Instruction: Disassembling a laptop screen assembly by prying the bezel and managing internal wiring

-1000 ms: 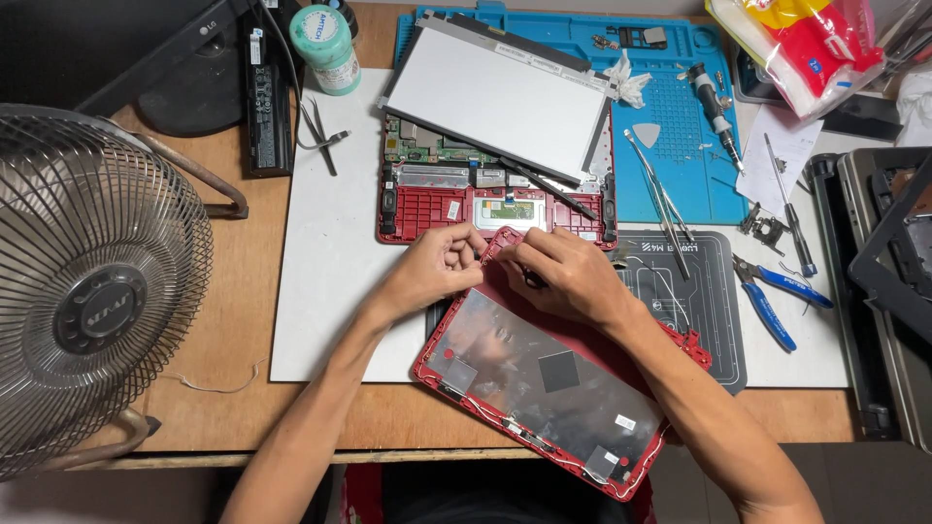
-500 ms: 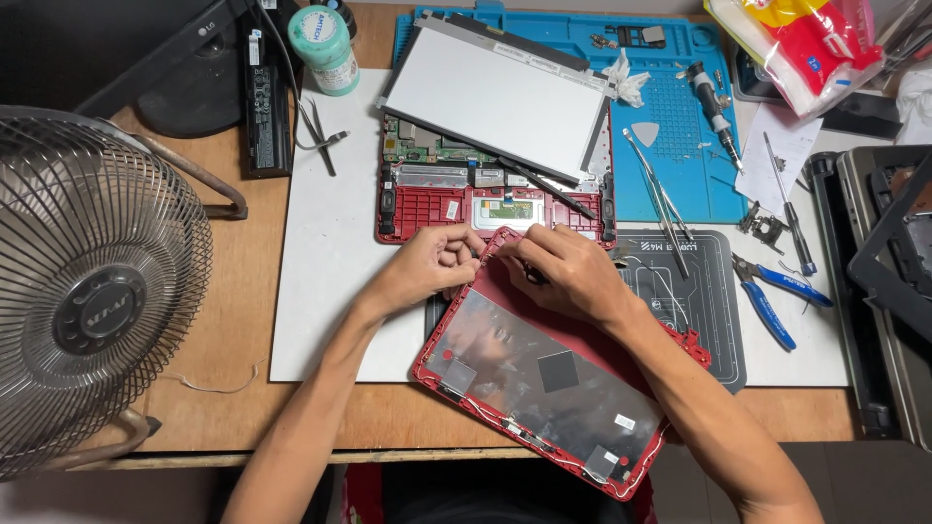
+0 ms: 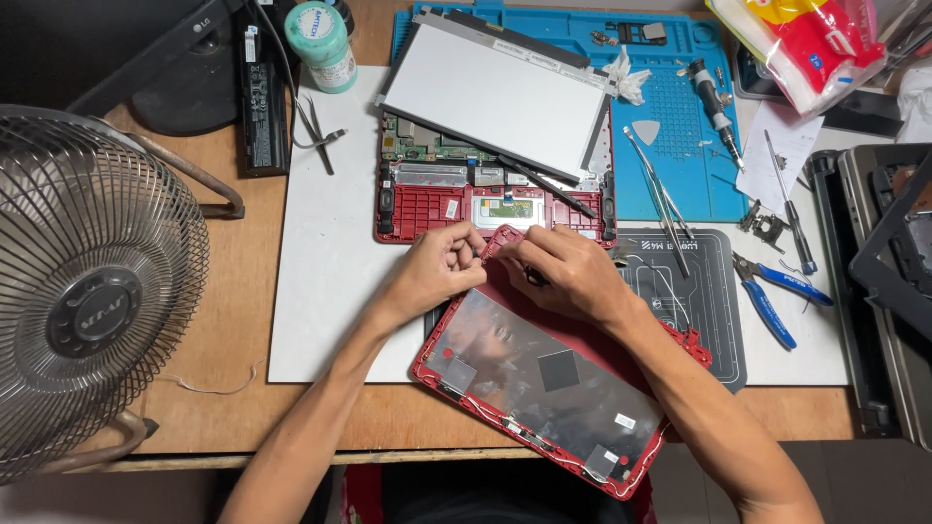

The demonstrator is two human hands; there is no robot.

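Hands pinch red lid [image 3: 544,378] top corner: left hand [image 3: 442,267], right hand [image 3: 563,272]; pinched part hidden, perhaps hinge.

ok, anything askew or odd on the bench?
The loose screen panel lies tilted across the opened red laptop base. The red lid cover sits diagonally, overhanging the table edge. Both hands, left hand and right hand, work at its top corner.

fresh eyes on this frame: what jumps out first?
The red laptop lid shell lying tilted at the near table edge, with the left hand and right hand pinching at its far corner. Behind them lies the opened red laptop base with a detached screen panel across it. A big metal fan fills the left side.
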